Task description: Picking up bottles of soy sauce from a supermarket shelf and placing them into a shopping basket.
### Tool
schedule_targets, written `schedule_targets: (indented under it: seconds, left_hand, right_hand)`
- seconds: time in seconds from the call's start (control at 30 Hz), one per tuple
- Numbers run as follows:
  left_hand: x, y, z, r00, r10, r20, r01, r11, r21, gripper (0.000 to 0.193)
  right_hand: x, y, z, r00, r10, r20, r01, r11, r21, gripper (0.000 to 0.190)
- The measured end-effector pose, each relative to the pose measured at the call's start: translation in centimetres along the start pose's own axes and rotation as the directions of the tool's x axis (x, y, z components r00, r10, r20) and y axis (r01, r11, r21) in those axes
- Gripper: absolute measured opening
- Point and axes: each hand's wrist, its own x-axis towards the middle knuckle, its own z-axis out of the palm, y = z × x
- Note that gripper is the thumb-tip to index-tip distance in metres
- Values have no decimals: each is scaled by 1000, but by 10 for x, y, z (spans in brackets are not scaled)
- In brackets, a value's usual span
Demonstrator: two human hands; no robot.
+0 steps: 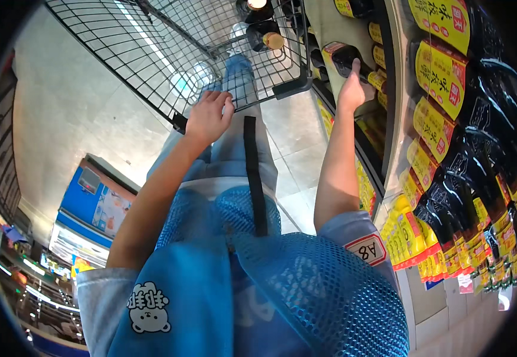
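My left hand (pixel 210 115) rests on the near rim of a black wire shopping cart (pixel 151 53), fingers curled over it. Off to the right, my right hand (pixel 355 91) is closed around the neck part of a dark sauce bottle (pixel 344 59), which lies tilted at a shelf beside the cart. Its label is partly turned away. Inside the cart, near its right side, stand dark bottles, one with a tan cap (pixel 274 41) and one with a pale cap (pixel 256 3).
Rows of dark bottles with yellow labels (pixel 442 80) fill the shelf at right, above a dark shelf edge (pixel 390 89). Yellow packs (pixel 403 227) stand lower down. A blue and white display unit (pixel 82 201) is at left. Tiled floor (pixel 84 98) lies around the cart.
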Motion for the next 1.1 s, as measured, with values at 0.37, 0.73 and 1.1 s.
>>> schedule_targets:
  seconds: [0.37,0.73,1.1]
  left_hand:
    - [-8,-30,20,989,145,-5,-143,983,113,29]
    - [-14,-27,16,917,377,131,-399,874,279,25]
    - [-25,-3,22,996,23,88,23,870,-493,40]
  right_hand:
    - [-100,3,-31,978,-176,-112,206,899,386,39]
    - [-190,-37,-135,943,-332,-4,332,942,48,40]
    - [-239,-116,-238,901,-433,40,427,898,110,40]
